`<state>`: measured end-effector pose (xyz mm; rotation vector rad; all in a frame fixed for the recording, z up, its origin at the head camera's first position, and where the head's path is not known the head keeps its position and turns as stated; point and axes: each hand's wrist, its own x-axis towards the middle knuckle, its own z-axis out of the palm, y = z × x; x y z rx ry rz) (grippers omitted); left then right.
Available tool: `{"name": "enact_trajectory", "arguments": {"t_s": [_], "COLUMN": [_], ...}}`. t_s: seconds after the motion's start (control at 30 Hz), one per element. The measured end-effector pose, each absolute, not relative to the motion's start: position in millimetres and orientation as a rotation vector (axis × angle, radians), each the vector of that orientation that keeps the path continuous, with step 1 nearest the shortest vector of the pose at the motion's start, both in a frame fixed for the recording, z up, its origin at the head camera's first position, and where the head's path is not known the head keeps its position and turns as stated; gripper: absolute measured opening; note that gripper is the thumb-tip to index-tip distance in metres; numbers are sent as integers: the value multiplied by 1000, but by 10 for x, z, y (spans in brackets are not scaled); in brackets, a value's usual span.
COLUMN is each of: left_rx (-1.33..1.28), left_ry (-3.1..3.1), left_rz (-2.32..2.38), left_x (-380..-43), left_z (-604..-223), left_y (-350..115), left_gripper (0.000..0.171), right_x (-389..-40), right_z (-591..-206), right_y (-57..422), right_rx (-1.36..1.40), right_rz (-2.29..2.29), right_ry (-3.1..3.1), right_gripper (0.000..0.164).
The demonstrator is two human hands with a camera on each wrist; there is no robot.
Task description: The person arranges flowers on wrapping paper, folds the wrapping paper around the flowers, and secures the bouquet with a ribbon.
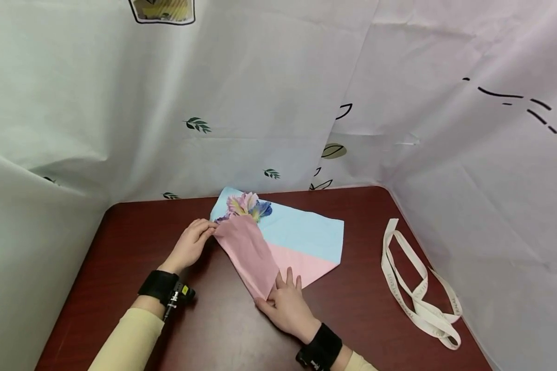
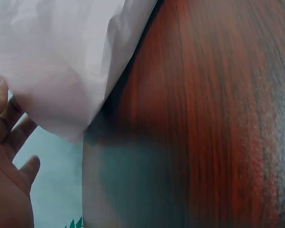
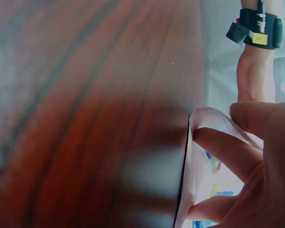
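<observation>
A sheet of wrapping paper, light blue with a pink lower part, lies on the table. Its left side is folded over as a dusky pink flap, covering the stems of a small bunch of flowers in pink, yellow and blue. At the flap's upper left corner, my left hand pinches the paper edge; the left wrist view shows the thumb and fingers around that edge. My right hand holds the flap's lower end between thumb and fingers, other fingertips spread over the pink part.
A cream ribbon with printed lettering lies in loose loops at the right of the dark red wooden table. White printed cloth hangs behind the table and along both sides. Each wrist carries a black strap with a camera.
</observation>
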<state>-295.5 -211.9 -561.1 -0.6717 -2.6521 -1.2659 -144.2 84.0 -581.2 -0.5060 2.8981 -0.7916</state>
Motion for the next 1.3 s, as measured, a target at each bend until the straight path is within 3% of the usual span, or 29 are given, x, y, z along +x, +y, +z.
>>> {"name": "enact_trajectory", "arguments": {"t_s": [0.17,0.37,0.67,0.9,1.3], "left_rx": [-657,-628,-686,-584,-402], "left_ry": [-2705,-2750,-2860,-2937,-2867], "left_rz": [-1321,-1297,-1014,-910,-899], "left_x": [-2965,-3034,-3243,-3312,-3309], "left_z": [-5635,-5694,-5812,-5851,-6014], "left_y": [-2122,-2128,-2030,-1972,-1880], "left_gripper": [26,26,30,34,72], "right_x": [-1464,-1467,-1456,-1446,-1434], "right_z": [-5800,-5798,-5800,-5833,-5855], "right_y": [828,837,844,870,951], "right_rx": [-478,-497,-465,-458,-401], "right_rz": [-811,-810,-888,-918,-1058], "right_ry": [2893,2885,2860,2864,2803], "right_gripper": [55,47,48,44,43]}}
